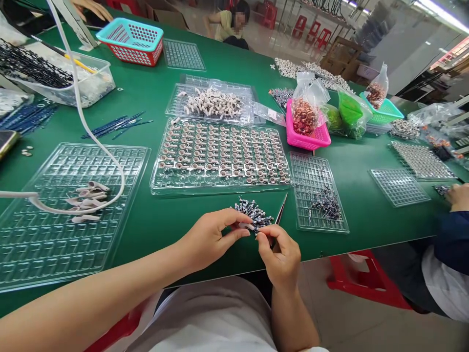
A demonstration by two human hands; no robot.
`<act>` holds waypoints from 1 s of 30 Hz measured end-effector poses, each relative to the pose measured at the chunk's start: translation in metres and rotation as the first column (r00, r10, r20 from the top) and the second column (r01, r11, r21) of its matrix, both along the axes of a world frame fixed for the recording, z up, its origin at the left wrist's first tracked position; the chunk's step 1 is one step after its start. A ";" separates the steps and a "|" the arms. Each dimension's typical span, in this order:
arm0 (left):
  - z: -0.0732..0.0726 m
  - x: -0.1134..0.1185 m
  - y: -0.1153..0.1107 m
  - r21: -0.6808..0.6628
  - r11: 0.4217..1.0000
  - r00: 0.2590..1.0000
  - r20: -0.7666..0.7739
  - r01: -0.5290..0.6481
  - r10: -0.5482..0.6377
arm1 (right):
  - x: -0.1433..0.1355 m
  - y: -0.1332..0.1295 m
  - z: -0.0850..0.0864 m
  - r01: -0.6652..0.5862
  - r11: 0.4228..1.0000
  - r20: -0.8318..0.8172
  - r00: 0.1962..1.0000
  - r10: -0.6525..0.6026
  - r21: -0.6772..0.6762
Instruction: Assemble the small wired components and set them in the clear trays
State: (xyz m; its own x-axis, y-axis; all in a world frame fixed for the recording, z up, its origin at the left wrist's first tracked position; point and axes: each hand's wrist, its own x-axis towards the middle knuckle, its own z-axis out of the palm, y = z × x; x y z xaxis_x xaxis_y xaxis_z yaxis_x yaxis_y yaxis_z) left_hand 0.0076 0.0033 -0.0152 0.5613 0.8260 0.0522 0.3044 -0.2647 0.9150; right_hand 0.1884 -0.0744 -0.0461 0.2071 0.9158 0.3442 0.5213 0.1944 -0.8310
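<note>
Near the table's front edge, my left hand point(212, 234) pinches a small white earbud-like shell point(247, 226) between thumb and fingers. My right hand point(281, 254) is closed, its thumb and forefinger meeting at the shell's right end; any tiny part between those fingertips is too small to make out. Metal tweezers point(282, 208) stick up from the right hand, tips pointing away from me. Just behind my fingers lies a heap of small dark-and-silver electronic parts point(254, 210). Farther back, a clear tray point(220, 188) holds rows of white shells, with some front-left pockets unfilled.
White shells point(214, 102) are heaped on trays behind. A pink basket point(308, 139) holds bagged copper-coloured parts. At right, a tray point(300, 171) carries dark parts. A white cable point(78, 98) loops over the left tray point(84, 244). A co-worker's hand point(458, 197) is far right.
</note>
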 end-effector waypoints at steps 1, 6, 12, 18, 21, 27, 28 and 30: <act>0.000 0.000 0.000 0.011 1.000 1.000 -0.001 -0.002 0.002 | 0.000 0.000 0.000 -0.003 1.000 0.000 1.000 0.003 -0.003; 0.000 0.000 0.000 0.014 1.000 1.000 0.000 -0.011 0.011 | 0.000 -0.001 0.000 -0.004 1.000 -0.013 1.000 0.004 -0.015; 0.002 0.001 0.000 0.036 0.999 1.000 0.017 -0.007 0.006 | 0.000 0.001 0.001 -0.002 1.000 -0.006 1.000 0.002 -0.023; 0.000 0.000 0.000 0.041 0.999 1.000 0.019 -0.025 0.024 | 0.000 0.001 0.002 -0.002 1.000 0.014 1.000 0.002 -0.013; -0.001 -0.001 0.000 0.046 0.998 0.999 0.015 -0.032 0.031 | 0.000 0.001 0.003 0.003 1.000 0.020 1.000 -0.003 -0.012; -0.002 0.001 -0.002 0.078 0.997 1.000 0.018 0.002 -0.003 | -0.001 0.003 0.003 -0.040 0.999 0.020 0.999 0.040 0.011; -0.003 0.001 -0.002 0.086 0.996 1.000 0.017 0.000 -0.001 | -0.001 0.003 0.003 -0.045 0.999 0.021 0.999 0.045 0.017; -0.004 0.002 -0.002 0.093 0.996 1.000 0.013 -0.007 0.006 | -0.001 0.003 0.002 -0.050 0.999 0.022 0.999 0.049 0.021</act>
